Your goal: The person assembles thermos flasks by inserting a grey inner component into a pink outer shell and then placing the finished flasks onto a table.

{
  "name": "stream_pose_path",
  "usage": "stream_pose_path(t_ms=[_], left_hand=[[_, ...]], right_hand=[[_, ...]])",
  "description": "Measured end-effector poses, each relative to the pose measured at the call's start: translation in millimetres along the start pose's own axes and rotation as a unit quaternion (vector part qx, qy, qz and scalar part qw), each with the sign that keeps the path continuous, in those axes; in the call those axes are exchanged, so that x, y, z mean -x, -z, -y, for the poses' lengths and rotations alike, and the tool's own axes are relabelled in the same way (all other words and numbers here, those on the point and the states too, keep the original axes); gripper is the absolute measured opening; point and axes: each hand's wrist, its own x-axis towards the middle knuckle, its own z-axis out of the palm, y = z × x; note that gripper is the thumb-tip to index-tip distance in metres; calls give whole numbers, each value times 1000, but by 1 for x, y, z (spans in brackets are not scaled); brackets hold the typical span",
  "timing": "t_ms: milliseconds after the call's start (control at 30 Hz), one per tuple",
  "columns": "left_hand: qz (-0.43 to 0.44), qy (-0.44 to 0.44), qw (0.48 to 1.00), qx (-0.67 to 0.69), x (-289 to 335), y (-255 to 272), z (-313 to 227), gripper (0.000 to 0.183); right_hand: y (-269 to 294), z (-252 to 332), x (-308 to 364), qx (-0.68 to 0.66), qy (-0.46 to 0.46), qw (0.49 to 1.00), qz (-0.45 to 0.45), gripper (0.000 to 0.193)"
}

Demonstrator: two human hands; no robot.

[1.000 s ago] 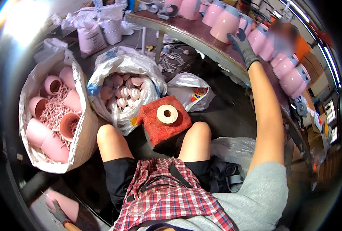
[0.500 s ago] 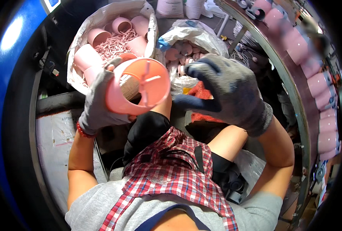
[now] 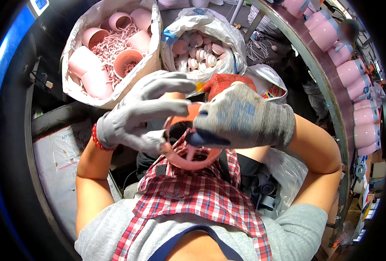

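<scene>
A pink open-ended plastic cylinder with a thin bar across its inside is between my hands, above my lap. My left hand, in a grey glove, has its fingers stretched and spread beside the cylinder, with the thumb at its left edge. On the other side, my right hand, in a grey glove with blue stains, is closed at the cylinder's upper right. Its dark thumb reaches over the opening. The right fingertips are hidden, so the exact grip point does not show.
A white sack at the far left holds pink cylinders and thin pink scraps. To its right, a smaller bag contains round pink pieces. A red cloth lies behind my right hand. Pink containers line the rack on the right.
The cylinder has come down and right, closer to my lap. My left hand has loosened and spread its fingers; my right hand has moved in and closed on the cylinder.
</scene>
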Motion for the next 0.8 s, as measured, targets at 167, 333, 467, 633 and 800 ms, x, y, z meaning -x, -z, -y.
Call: stream_pose_path(t_ms=[167, 333, 467, 633, 800], left_hand=[[42, -33, 998, 46, -8, -25, -1, 35], [-319, 233, 918, 42, 77, -7, -7, 26], [-361, 246, 897, 70, 47, -28, -1, 24], [-265, 311, 884, 225, 26, -60, 16, 25], [-215, 404, 832, 313, 22, -90, 41, 24]], right_hand=[[3, 10, -6, -36, 85, 988, 120, 16], [35, -98, 118, -432, -191, 767, -433, 22], [69, -141, 126, -159, -324, 787, -501, 27], [35, -149, 64, 97, -376, 920, 51, 57], [-14, -76, 145, -322, -459, 777, -285, 26]])
